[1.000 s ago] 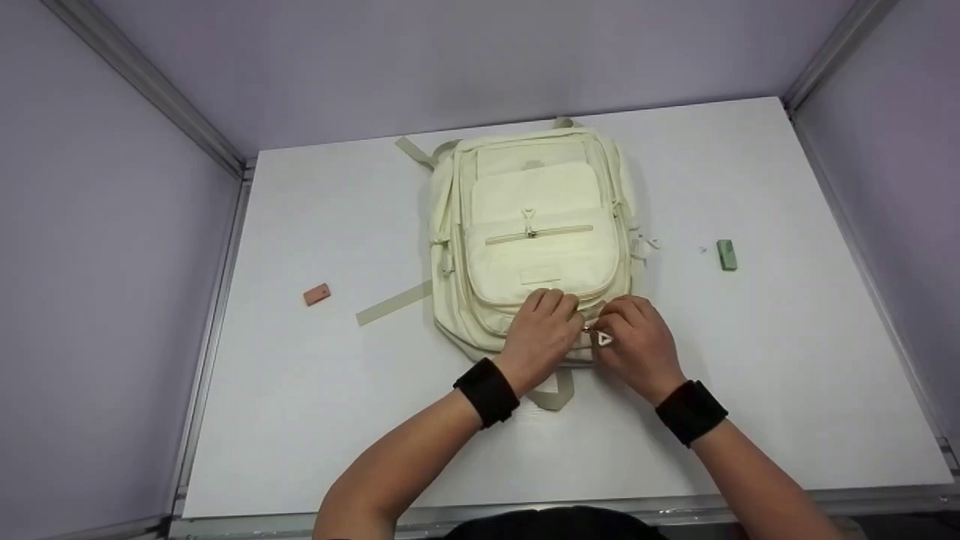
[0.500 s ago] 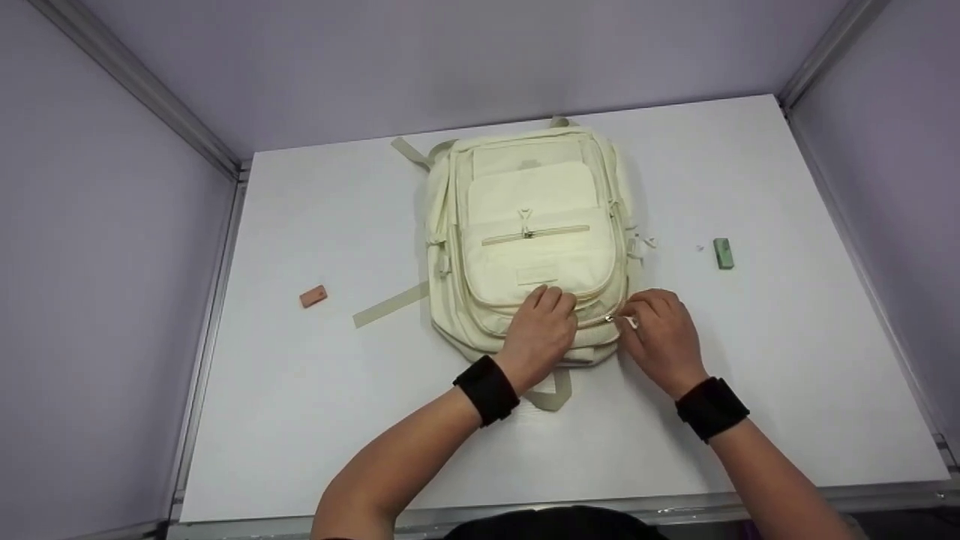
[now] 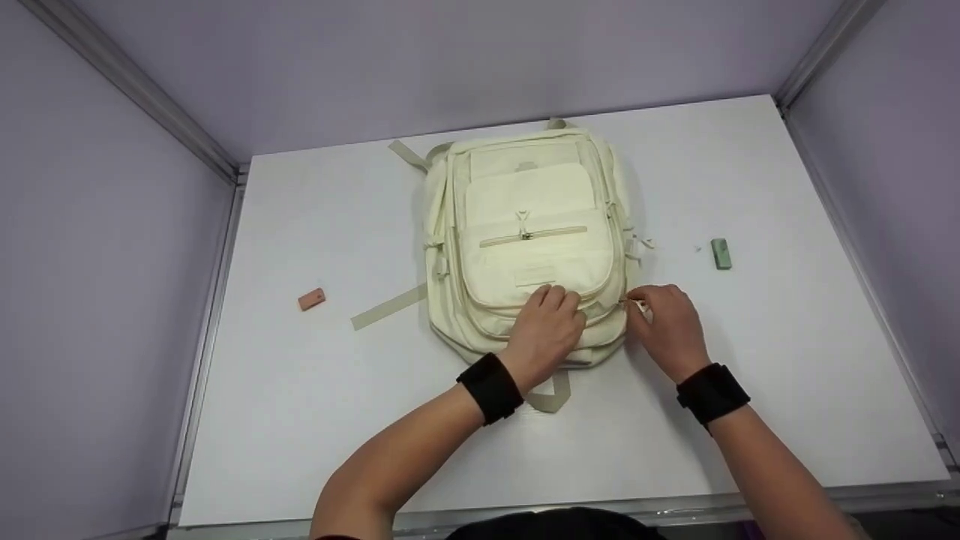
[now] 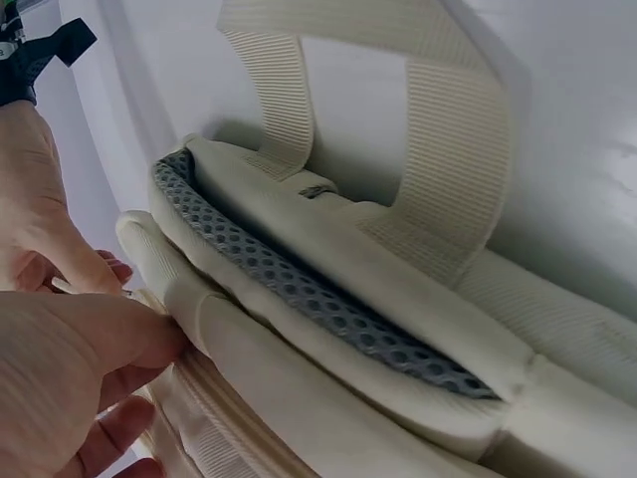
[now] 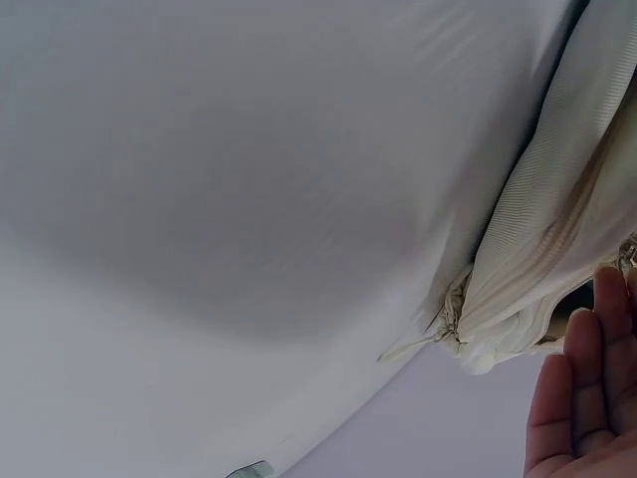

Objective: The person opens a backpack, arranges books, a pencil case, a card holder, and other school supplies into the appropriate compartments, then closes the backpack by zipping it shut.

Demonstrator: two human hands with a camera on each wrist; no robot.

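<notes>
A cream backpack point(image 3: 536, 262) lies front side up on the white table. Across its lower front, my left hand point(image 3: 546, 330) pinches the fabric beside a zip; in the left wrist view its thumb and fingers point(image 4: 80, 358) press together at the zip tape point(image 4: 244, 428). My right hand point(image 3: 670, 330) is at the bag's lower right edge, pinching a zipper pull point(image 3: 624, 301) that its fingers mostly cover. Part of the right hand point(image 5: 597, 398) shows in the right wrist view beside the bag's side.
A small pink block point(image 3: 312, 299) lies left of the bag, a small green block point(image 3: 721, 253) to its right. Loose webbing straps point(image 3: 390, 306) stick out leftward. The strap loop point(image 3: 551, 403) lies toward the front. Pale walls point(image 3: 480, 60) enclose the table.
My right hand has drawn the zipper pull to the right and then up round the bag's lower right corner. The left hand has stayed nearly in place on the bag.
</notes>
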